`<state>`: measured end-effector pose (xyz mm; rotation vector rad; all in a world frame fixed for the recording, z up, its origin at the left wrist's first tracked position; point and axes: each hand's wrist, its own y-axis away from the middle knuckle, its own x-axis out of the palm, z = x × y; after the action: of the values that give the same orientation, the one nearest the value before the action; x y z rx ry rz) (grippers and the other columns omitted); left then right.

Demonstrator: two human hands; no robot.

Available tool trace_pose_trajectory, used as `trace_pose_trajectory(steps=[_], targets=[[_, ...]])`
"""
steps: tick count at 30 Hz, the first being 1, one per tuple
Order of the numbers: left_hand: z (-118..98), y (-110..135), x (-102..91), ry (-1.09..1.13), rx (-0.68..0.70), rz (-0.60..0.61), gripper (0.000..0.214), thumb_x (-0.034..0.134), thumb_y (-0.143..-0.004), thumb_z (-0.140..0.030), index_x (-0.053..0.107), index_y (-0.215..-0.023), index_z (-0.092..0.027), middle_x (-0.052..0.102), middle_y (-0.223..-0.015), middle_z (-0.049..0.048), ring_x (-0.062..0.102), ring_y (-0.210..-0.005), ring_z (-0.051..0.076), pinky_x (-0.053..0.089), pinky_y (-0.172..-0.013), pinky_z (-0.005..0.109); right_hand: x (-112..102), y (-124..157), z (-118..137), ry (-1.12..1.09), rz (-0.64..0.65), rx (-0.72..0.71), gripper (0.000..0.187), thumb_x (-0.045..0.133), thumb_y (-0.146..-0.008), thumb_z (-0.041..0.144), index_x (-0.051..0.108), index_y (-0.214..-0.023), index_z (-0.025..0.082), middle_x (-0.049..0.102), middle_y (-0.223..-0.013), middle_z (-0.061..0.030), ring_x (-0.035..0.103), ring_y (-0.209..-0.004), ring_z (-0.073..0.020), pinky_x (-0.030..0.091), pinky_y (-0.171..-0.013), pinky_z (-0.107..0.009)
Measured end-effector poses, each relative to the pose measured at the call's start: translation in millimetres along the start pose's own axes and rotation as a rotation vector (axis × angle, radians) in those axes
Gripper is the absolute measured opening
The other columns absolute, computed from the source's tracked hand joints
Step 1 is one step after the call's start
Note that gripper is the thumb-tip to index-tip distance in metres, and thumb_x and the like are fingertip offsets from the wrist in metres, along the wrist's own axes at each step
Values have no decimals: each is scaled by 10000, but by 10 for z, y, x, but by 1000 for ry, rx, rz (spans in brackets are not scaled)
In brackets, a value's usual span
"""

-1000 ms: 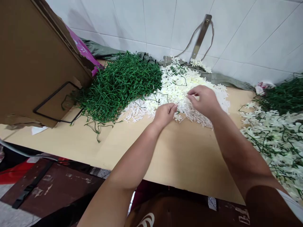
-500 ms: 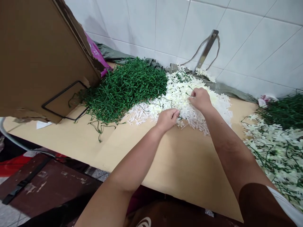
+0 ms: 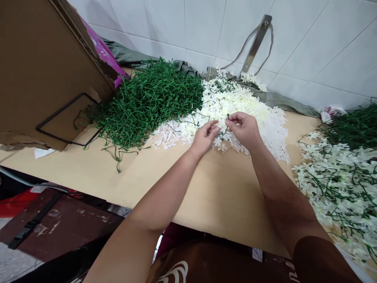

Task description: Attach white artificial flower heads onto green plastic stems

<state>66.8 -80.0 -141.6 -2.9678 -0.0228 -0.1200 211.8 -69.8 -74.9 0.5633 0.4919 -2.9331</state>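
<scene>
The right hand (image 3: 244, 127) pinches one green stem (image 3: 227, 116) between thumb and fingertips, over the white flower heap (image 3: 244, 100) on the desk (image 3: 235, 196); its tip points toward the wall (image 3: 200, 31), long axis roughly upright in view. The left hand (image 3: 203, 137) is half curled (whether holding anything, I cannot tell). Two green piles (image 3: 156, 90) show, one either side.

A: What is lying left of centre on the bench (image 3: 224, 188)?
B: The stem pile (image 3: 159, 92) is lying between the cardboard box (image 3: 53, 67) and the flower pile (image 3: 244, 100).
A: What is lying right?
B: The stemmed-flower pile (image 3: 344, 184) is lying there; a second stem pile (image 3: 356, 125) is lying behind it. The wall (image 3: 203, 23) is running behind all piles; a bracket (image 3: 256, 47) is rising behind the flower pile.
</scene>
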Motion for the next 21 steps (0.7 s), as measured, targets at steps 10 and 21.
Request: trace_pose_trajectory(steps=[10, 21], targets=[[-147, 24, 20, 108, -51, -19, 205, 715, -783, -258, 695, -966, -167, 737, -884, 40, 656, -785, 128, 522, -733, 249, 106, 96, -83, 144, 75, -7, 150, 541, -822, 279, 568, -699, 195, 494, -580, 21, 434, -548, -118, 359, -569, -284], [-177, 17, -2, 4, -45, -32, 84, 661, -787, -157, 733, -745, -150, 698, -714, 4, 579, -657, 97, 469, -660, 230, 98, 209, -96, 232, 205, 15, 223, 559, -844, 265, 503, -638, 200, 417, -547, 35, 348, -553, -104, 282, -563, -277]])
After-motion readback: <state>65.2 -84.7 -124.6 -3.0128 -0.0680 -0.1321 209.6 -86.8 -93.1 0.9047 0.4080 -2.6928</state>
